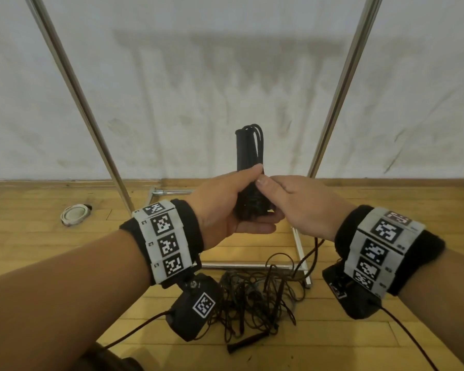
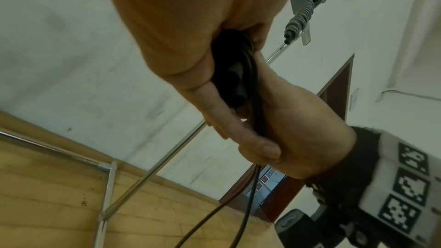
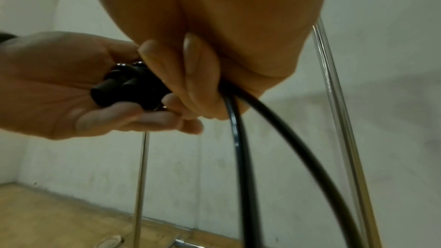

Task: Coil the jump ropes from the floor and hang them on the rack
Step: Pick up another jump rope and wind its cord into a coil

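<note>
Your left hand [image 1: 227, 207] has its grip wrapped around the black jump rope bundle [image 1: 249, 156], handles and folded loops together, at the centre of the head view; you hold it upright, probably so the loops stay stacked while the rest is wound on. Your right hand [image 1: 298, 204] meets it from the right, fingers curled in a narrow grip on the loose black cord [image 3: 241, 150], which trails down out of the lower edge of the right wrist view; that likely keeps tension for the next turn. The thin chrome-tube rack [image 1: 73, 84] rises as two slanted poles at upper left and upper right, its top bar cut off above the frame, so where the bundle will hang cannot be seen. On the yellow wooden floor [image 1: 51, 250], at lower centre, a tangled heap of dark jump ropes [image 1: 255, 298] waits by the rack's base. A small white ring-shaped object [image 1: 74, 213] lies at left; what it is stays unclear. How many turns the bundle holds is hidden by your fingers.
</note>
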A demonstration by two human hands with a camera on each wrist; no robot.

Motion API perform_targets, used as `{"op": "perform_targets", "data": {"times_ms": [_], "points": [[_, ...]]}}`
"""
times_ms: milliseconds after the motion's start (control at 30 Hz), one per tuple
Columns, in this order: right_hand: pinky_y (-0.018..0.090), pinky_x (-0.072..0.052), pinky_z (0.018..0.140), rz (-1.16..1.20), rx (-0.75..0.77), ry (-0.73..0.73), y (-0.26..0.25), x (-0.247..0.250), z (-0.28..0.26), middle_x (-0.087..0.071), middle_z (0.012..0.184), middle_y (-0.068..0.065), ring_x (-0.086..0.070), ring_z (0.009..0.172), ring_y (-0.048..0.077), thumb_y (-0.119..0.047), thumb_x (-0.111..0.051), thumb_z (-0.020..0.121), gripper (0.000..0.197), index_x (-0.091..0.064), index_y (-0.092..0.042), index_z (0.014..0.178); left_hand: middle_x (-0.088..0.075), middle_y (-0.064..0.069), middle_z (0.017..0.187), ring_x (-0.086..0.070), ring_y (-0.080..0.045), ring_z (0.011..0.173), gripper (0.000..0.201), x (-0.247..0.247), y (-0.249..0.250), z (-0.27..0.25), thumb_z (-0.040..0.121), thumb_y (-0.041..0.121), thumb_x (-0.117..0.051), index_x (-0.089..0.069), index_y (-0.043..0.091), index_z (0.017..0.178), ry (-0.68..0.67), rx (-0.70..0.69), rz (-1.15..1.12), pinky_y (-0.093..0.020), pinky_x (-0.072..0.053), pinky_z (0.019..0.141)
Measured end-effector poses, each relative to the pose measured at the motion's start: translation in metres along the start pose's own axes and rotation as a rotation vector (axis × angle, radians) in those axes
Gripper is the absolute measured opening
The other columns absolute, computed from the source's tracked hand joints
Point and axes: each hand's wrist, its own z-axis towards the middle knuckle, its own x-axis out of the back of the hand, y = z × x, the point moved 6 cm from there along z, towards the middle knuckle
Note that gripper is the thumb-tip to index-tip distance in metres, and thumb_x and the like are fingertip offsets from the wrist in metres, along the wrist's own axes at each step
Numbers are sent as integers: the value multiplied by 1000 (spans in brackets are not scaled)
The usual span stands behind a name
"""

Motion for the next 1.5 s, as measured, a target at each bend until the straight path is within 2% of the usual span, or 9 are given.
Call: {"op": "perform_targets", "data": {"times_ms": [200, 367, 500, 633, 767, 900, 1167, 1300, 1500], "points": [[24, -48, 76, -198, 47, -63, -3, -1, 2, -67, 86, -12, -61, 81, 4, -63, -19, 101, 57, -66, -31, 103, -78, -20, 96, -77, -35, 82, 41, 8, 3, 5, 106, 36, -58, -67, 0, 124, 55, 7, 67, -36, -63, 62], [35, -49, 82, -277, 64, -133, -2, 2, 5, -66, 88, -8, -61, 85, 11, -60, -20, 103, 58, -66, -24, 101, -77, -21, 95, -77, -36, 85, 40, 15, 5, 9, 102, 33, -65, -68, -1, 122, 53, -16, 98, -43, -65, 73], [31, -47, 83, -250, 74, -161, -1, 4, 3, -69, 90, -1, -63, 88, 14, -54, -27, 104, 54, -69, -20, 104, -72, -23, 100, -75, -36, 89, 46, 16, 8, 8, 92, 26, -74, -68, -9, 122, -18, -45, 55, -45, -65, 81], [20, -42, 70, -230, 91, -147, -2, 8, 1, -64, 75, -12, -60, 77, 4, -52, -30, 104, 47, -69, -26, 95, -68, -23, 97, -71, -27, 78, 42, 11, 7, 7, 94, 21, -72, -67, -10, 121, -45, -46, 15, -32, -58, 63], [18, -42, 80, -246, 84, -172, -2, 4, 0, -69, 97, -14, -60, 92, 3, -52, -29, 105, 48, -69, -27, 115, -70, -18, 100, -72, -26, 84, 29, 12, 6, 7, 92, 14, -72, -71, -6, 114, 34, -50, 2, -32, -58, 62], [7, -36, 68, -214, 81, -157, -4, 5, -1, -61, 74, -34, -55, 79, -14, -50, -31, 105, 32, -58, -43, 91, -69, -16, 94, -71, -25, 75, 35, 10, 8, 7, 94, 12, -70, -67, -5, 124, 80, -89, 9, -32, -55, 55], [13, -34, 66, -242, 103, -153, -9, 6, -2, -58, 74, -16, -56, 76, -6, -53, -29, 104, 37, -58, -40, 86, -66, -11, 77, -66, -24, 63, 24, 11, 13, 8, 98, 21, -71, -68, 0, 108, 140, -132, 60, -32, -54, 54], [27, -45, 75, -243, 103, -142, -7, 9, -2, -66, 80, -7, -61, 81, 8, -54, -28, 104, 45, -64, -33, 90, -68, -16, 79, -70, -29, 66, 29, 11, 13, 11, 97, 22, -74, -67, -3, 109, 161, -135, 56, -38, -60, 65], [41, -50, 93, -248, 106, -153, -6, 8, -3, -73, 101, -1, -65, 97, 15, -62, -24, 100, 58, -70, -27, 110, -66, -16, 90, -71, -24, 68, 24, 10, 15, 10, 98, 22, -74, -68, 1, 107, 147, -145, 80, -34, -58, 60]]}}
